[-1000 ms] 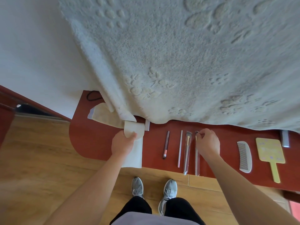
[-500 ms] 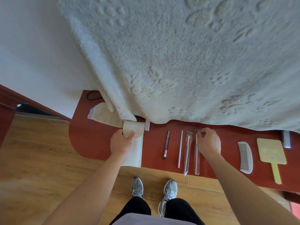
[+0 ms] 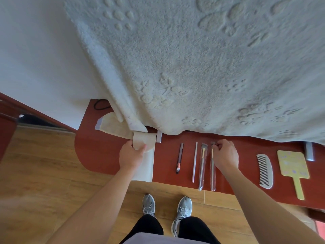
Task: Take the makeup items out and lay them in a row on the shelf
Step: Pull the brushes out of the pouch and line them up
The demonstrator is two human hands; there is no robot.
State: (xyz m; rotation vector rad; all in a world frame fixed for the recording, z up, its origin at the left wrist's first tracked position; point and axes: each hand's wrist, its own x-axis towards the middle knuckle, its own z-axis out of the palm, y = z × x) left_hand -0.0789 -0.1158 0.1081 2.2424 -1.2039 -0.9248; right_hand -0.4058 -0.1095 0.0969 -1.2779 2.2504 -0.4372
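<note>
On the red-brown shelf (image 3: 98, 155), my left hand (image 3: 131, 156) pinches the folded flap of a cream fabric pouch (image 3: 145, 162). My right hand (image 3: 225, 155) grips the far end of a makeup brush in a clear sleeve (image 3: 212, 175), which lies flat on the shelf. To its left lie a second sleeved brush (image 3: 202, 169), a thin grey stick (image 3: 194, 162) and a dark pencil (image 3: 179, 158), all parallel in a row. A grey comb (image 3: 265, 170) and a yellow hand mirror (image 3: 292, 169) lie further right.
A thick cream fluffy blanket (image 3: 193, 67) hangs over the back of the shelf. A black hair tie (image 3: 101, 105) lies at the shelf's far left corner. Small grey blocks (image 3: 159, 136) (image 3: 309, 152) sit at the blanket's edge. Wooden floor and my grey shoes (image 3: 182, 213) are below.
Almost nothing has moved. My right hand has shifted very slightly at the top of the rightmost brush; my left hand stays on the pouch flap.
</note>
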